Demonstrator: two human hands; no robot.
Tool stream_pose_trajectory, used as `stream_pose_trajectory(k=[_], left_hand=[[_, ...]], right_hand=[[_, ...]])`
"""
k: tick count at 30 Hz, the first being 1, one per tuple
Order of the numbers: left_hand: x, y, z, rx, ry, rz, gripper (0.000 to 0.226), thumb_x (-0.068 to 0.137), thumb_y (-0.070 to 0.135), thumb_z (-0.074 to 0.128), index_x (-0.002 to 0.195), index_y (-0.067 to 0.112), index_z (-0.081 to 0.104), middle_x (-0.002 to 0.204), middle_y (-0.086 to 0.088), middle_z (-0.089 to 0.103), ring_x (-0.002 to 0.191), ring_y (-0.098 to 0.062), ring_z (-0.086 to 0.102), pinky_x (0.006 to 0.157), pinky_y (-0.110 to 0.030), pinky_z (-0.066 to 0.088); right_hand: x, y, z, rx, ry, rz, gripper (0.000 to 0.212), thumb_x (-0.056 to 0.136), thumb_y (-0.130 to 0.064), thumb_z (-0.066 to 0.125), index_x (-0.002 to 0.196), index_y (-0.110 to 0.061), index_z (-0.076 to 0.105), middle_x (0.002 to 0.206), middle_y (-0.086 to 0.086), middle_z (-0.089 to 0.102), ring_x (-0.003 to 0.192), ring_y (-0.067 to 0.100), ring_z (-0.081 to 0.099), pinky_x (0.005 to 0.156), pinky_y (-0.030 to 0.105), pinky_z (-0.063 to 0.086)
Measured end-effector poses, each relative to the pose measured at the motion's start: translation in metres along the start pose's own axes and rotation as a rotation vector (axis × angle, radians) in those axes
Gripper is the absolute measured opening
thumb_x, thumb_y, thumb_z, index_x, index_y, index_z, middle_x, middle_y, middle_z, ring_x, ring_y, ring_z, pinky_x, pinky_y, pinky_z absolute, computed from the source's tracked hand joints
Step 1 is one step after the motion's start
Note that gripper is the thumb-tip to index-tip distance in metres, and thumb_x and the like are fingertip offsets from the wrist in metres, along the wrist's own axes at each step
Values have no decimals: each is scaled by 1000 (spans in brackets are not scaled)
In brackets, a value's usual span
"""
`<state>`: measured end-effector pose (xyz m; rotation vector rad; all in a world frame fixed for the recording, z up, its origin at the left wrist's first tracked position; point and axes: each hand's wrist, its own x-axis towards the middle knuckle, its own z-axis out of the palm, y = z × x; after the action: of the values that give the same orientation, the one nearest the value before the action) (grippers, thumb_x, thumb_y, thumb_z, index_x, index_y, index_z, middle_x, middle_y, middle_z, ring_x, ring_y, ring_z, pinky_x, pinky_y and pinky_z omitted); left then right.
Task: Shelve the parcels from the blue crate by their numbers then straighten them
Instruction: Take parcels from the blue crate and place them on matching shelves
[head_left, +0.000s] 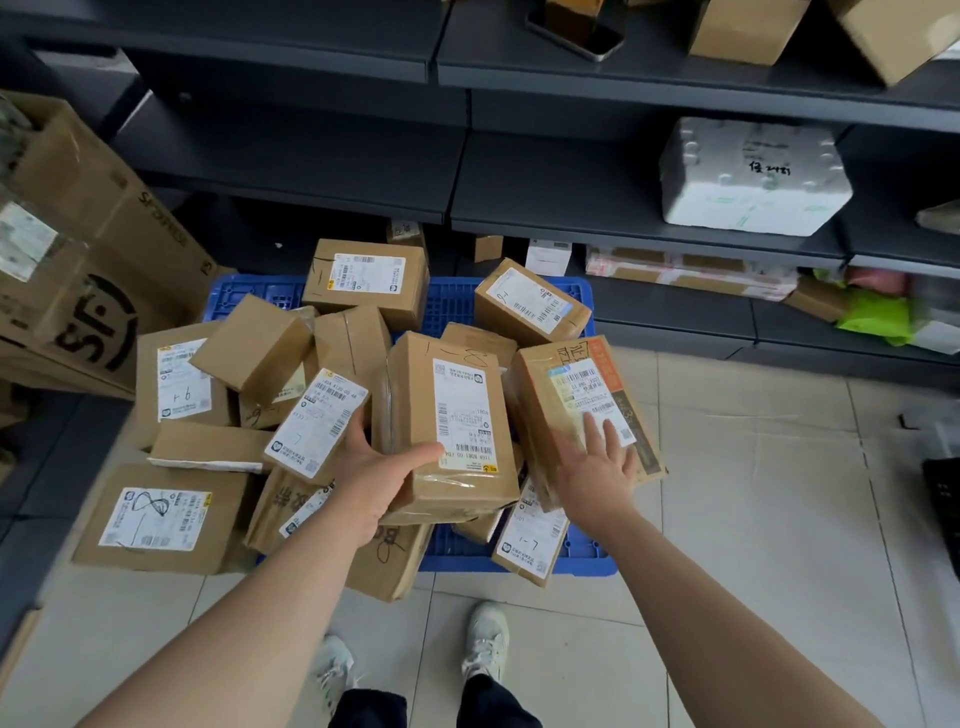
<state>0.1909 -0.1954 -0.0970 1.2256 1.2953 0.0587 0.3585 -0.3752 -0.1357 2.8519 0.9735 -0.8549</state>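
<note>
Gripping the 1-8 parcel (457, 395) is the left hand (376, 478), while the right hand (597, 473) lies flat-fingered on the orange-striped parcel (576, 382).

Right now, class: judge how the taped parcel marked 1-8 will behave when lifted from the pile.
Probably stiff: the parcel marked 1-8 keeps square cardboard edges. Its glossy tape may slip under the left hand. Lifting it could shift neighbours packed against it.
</note>
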Motion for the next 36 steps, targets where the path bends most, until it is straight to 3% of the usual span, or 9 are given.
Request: stream_pose_trajectory(k=[3, 7, 12, 16, 20, 23, 26, 31, 36], left_hand=[[0, 4, -4, 2, 25, 7, 112, 62, 29, 87, 146, 41, 13, 122, 3, 53, 109, -20, 55, 87, -38, 47], [3, 11, -11, 22, 41, -25, 121, 53, 37, 89, 144, 48, 10, 131, -4, 49, 112, -25, 54, 93, -46, 46], [5, 17, -16, 25, 47, -36, 125, 44, 42, 90, 141, 53, 13, 131, -3, 52, 111, -24, 56, 93, -46, 48], [5, 20, -13, 53, 38, -38, 122, 44, 44, 90, 138, 57, 14, 132, -2, 52, 113, -25, 55, 95, -46, 46], [6, 18, -9, 64, 7, -16, 115, 57, 36, 88, 142, 51, 13, 126, -2, 54, 107, -23, 57, 83, -40, 50], [6, 16, -3, 100, 4, -10, 104, 64, 31, 85, 143, 43, 18, 116, -1, 58, 100, -21, 60, 70, -34, 51], [6, 12, 0, 183, 6, -14, 112, 48, 46, 90, 139, 46, 25, 118, 2, 59, 105, -23, 60, 85, -48, 53], [8, 11, 8, 246, -90, -46, 103, 60, 39, 86, 144, 40, 26, 122, 3, 58, 106, -22, 60, 91, -46, 50], [10, 10, 5, 189, -142, -89, 86, 69, 34, 81, 142, 37, 36, 117, -2, 64, 102, -24, 62, 91, -48, 50]], right_hand=[[1, 1, -2, -8, -100, 49, 78, 92, -6, 39, 144, -48, -1, 157, 9, -17, 143, 34, -18, 110, 61, -11], [5, 3, 0, 12, -93, 38, 70, 95, -14, 38, 147, -41, -1, 159, 3, -9, 145, 29, -7, 113, 59, -7], [7, 2, 2, 87, 68, 23, 43, 96, -24, 36, 138, -26, 27, 154, 1, 21, 138, 31, 23, 115, 50, 8], [3, 11, 2, 194, 100, 59, 39, 93, -35, 46, 131, -38, 40, 149, 7, 25, 133, 29, 28, 112, 42, 20], [7, 22, 4, 418, -1, 315, 81, 75, -54, 67, 140, -44, 20, 155, 15, -4, 143, 34, -1, 116, 52, 1], [14, 30, 9, 599, -65, 399, 121, 56, -61, 78, 141, -45, -7, 150, 14, 8, 138, 37, 17, 112, 57, 18], [15, 33, 12, 738, 19, 413, 130, 50, -56, 84, 141, -45, -8, 136, 7, 21, 127, 32, 32, 105, 54, 36], [9, 38, 12, 889, 75, 377, 83, 70, -34, 80, 131, -11, 30, 129, 6, 25, 106, 23, 48, 92, 34, 47], [2, 43, 6, 1063, 138, 389, 56, 75, -28, 76, 119, -17, 44, 112, -2, 56, 90, 14, 60, 74, 32, 54]])
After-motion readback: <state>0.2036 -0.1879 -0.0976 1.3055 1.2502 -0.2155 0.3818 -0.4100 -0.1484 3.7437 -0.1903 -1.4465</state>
